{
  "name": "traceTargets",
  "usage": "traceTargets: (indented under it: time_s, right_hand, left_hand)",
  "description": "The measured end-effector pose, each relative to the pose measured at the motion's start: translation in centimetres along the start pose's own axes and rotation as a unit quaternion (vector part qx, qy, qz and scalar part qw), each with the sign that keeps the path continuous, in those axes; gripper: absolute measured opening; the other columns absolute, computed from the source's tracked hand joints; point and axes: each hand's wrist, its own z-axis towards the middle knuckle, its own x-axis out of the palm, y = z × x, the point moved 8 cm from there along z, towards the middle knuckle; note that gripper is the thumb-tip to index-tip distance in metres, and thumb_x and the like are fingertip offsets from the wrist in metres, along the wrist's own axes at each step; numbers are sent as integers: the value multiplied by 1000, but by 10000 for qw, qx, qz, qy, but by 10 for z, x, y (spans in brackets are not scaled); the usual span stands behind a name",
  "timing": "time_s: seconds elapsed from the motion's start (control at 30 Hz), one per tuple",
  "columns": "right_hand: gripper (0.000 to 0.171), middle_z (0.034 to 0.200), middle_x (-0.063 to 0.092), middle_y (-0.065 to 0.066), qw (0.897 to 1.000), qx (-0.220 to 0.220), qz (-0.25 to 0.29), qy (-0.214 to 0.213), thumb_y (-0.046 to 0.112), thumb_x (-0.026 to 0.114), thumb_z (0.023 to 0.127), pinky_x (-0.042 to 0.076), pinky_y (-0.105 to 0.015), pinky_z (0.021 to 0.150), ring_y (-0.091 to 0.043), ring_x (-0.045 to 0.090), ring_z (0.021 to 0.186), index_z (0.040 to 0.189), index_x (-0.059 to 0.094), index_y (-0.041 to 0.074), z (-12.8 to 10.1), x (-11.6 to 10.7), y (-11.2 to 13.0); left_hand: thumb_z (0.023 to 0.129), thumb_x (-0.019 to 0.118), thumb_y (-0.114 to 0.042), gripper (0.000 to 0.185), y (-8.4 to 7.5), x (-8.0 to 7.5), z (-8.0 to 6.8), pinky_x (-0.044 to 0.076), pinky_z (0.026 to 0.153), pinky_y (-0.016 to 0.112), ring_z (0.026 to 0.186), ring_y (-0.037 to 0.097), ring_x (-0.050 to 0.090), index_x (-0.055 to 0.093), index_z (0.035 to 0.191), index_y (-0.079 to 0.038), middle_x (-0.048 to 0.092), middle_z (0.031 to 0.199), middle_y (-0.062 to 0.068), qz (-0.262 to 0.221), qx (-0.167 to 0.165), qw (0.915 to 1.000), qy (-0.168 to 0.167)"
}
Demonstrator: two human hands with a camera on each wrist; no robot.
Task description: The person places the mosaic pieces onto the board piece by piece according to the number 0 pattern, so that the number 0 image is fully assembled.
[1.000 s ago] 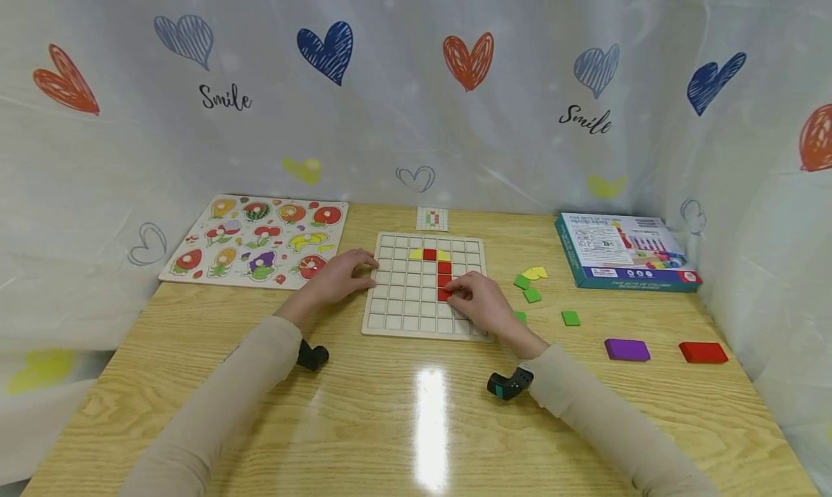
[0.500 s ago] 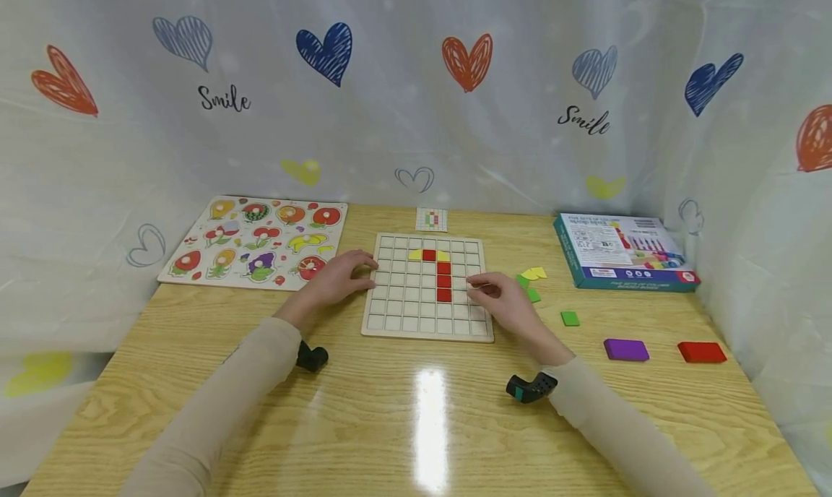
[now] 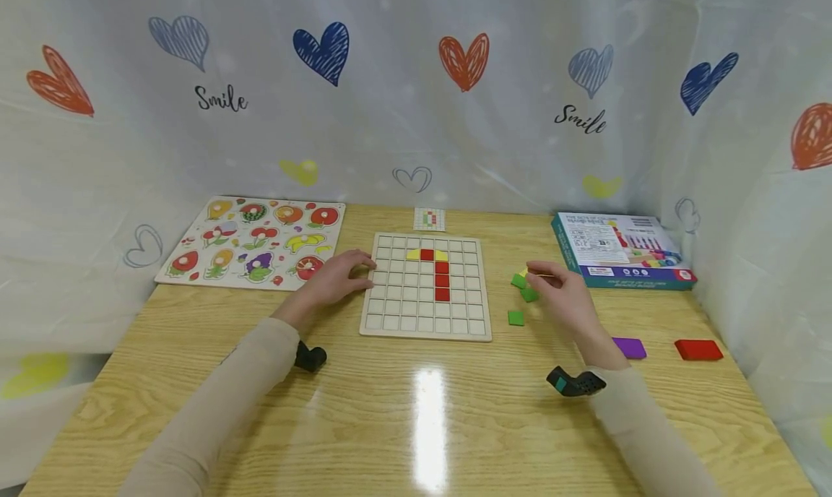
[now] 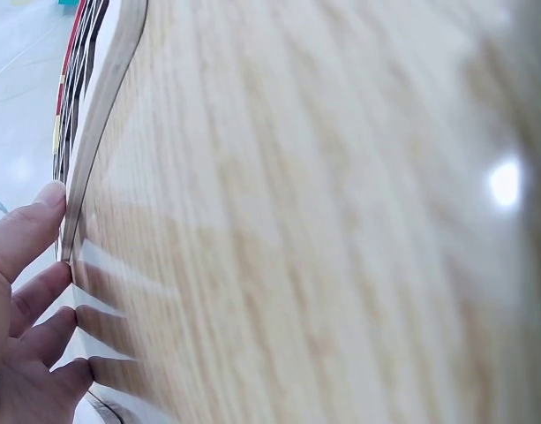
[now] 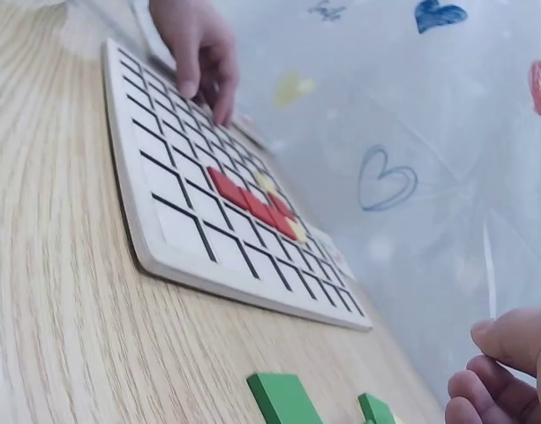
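Observation:
A square wooden grid board lies flat mid-table. In it sit red tiles, three in a column and one above to the left, that one flanked by two yellow pieces. My left hand rests on the board's left edge, with thumb and fingertips against the rim. Right of the board, my right hand is beside loose green tiles and a partly covered yellow piece. Its fingers are loosely bent, and nothing shows between thumb and fingers in the right wrist view.
Behind the board lies a small pattern card. A fruit puzzle board is at back left and a toy box at back right. Near the right side lie a purple block, partly covered, and a red block.
My right hand has left the lowest red tile in the column and moved right, off the board to the loose green tiles. The left hand has stayed at the board's edge.

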Motion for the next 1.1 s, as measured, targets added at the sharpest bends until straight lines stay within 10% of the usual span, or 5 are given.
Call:
traceTargets:
  time_s: [0.2,0.47,1.1]
  right_hand:
    - [48,136,54,-20,9998,39,-212,-41,32,55,101,45,-13,83,-32,54,119,139,53,3,5,-15,-13]
    - [50,139,51,-23,9963,265,-803,148,28,55,101,46,-49,99,-38,54,121,142,48,2,20,-18,-27]
    - [38,132,55,-27,9778,-176,-2055,369,11,59,95,39,-57,102,-43,49,122,131,58,-3,54,-7,-30]
  left_hand:
    - [94,67,-22,35,1,0,-1,23,117,50,142,34,31,63,125,-7,46,145,16,-26,-35,10000,-5]
    - [94,67,-22,34,1,-1,-1,24,117,49,142,34,31,63,124,-7,46,145,16,-17,2,10000,-24]
    - [93,68,-23,34,3,1,1,24,117,49,142,34,31,64,123,-7,47,145,17,83,73,9999,-21]
